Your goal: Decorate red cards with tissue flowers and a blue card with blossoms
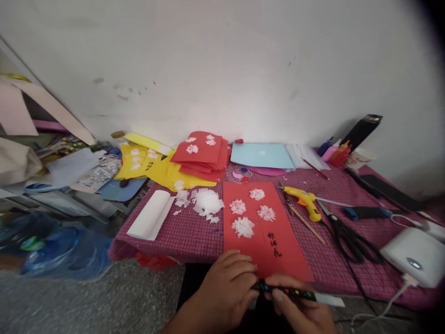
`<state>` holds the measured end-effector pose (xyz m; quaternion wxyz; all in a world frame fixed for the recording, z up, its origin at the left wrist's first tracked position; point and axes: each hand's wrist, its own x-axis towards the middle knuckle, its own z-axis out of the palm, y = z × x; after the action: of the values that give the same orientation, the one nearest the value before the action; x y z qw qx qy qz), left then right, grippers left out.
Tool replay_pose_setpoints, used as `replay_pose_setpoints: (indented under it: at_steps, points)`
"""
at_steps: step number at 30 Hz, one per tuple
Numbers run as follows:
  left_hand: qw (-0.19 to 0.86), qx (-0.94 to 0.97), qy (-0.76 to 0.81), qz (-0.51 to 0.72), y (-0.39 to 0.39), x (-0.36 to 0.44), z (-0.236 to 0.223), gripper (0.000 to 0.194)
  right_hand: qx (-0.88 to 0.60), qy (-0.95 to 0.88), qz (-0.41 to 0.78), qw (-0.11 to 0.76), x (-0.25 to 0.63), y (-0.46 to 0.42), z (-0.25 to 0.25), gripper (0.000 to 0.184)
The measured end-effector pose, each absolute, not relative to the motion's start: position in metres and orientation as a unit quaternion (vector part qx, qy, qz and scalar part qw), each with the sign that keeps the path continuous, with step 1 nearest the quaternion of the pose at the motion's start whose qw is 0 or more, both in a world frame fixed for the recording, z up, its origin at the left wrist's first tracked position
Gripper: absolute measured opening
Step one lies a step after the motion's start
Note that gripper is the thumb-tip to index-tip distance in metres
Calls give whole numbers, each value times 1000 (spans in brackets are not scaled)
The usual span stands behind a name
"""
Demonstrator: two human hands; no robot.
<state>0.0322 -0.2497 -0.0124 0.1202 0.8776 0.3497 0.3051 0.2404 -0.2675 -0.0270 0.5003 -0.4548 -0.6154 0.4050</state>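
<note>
My right hand [297, 306] grips a slim black pen [302, 294] with small coloured marks, held sideways at the table's front edge. A flat white piece [330, 300] extends from its right end. The fingers of my left hand [229, 285] close around the pen's left end; whether that end is capped I cannot tell. Just beyond both hands lies a red sheet [250, 255] bearing several white-and-pink paper flowers [243, 227]. Black handwritten characters [274, 244] run down its lower right.
Left are a white paper roll [151, 215], torn white paper [208, 202] and yellow sheets [167, 174]. Red cards [201, 153] are stacked behind. To the right lie a yellow glue gun [304, 202], black scissors [351, 239] and a white box [415, 255] with a cable.
</note>
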Motion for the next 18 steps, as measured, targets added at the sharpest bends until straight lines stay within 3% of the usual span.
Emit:
replay_pose_setpoints:
  at_steps: [8,13,18]
  points:
    - [118,870,324,352,-254,38,-16,18,-433,-650,364,507,245,-272,-21,13]
    - [125,868,310,366,-256,41,-26,19,-385,-657,427,489,243,-277,-21,12]
    - [134,876,302,352,-255,47,-17,24,-426,-574,511,478,245,-287,-25,23]
